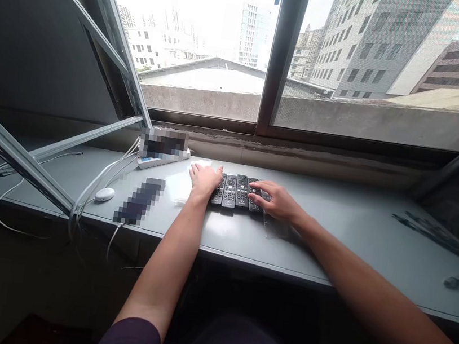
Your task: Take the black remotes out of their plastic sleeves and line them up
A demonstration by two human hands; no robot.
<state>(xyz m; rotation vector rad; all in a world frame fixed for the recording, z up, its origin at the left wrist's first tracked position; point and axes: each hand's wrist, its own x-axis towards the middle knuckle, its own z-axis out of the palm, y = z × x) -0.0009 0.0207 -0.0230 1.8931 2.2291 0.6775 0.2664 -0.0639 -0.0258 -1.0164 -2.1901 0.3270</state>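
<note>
Several black remote controls [230, 191] lie side by side on the grey tabletop [335, 209], their button faces up. At the left end of the row, my left hand [204, 179] lies with its fingers spread, the thumb against the leftmost remote. Part of that hand rests over a white sheet or packet [184, 187]. My right hand [273, 199] is at the row's other end, fingers stretched apart over the rightmost remote and partly hiding it. A clear plastic bag [275, 228] lies below the right hand.
To the left are a pixelated dark object [139, 200] with a cable, a white round case [104, 194] and a white power strip [163, 158]. White cables [94, 181] run past a metal frame [19, 151]. Blurred plastic-wrapped items [438, 235] lie far right. A window stands behind.
</note>
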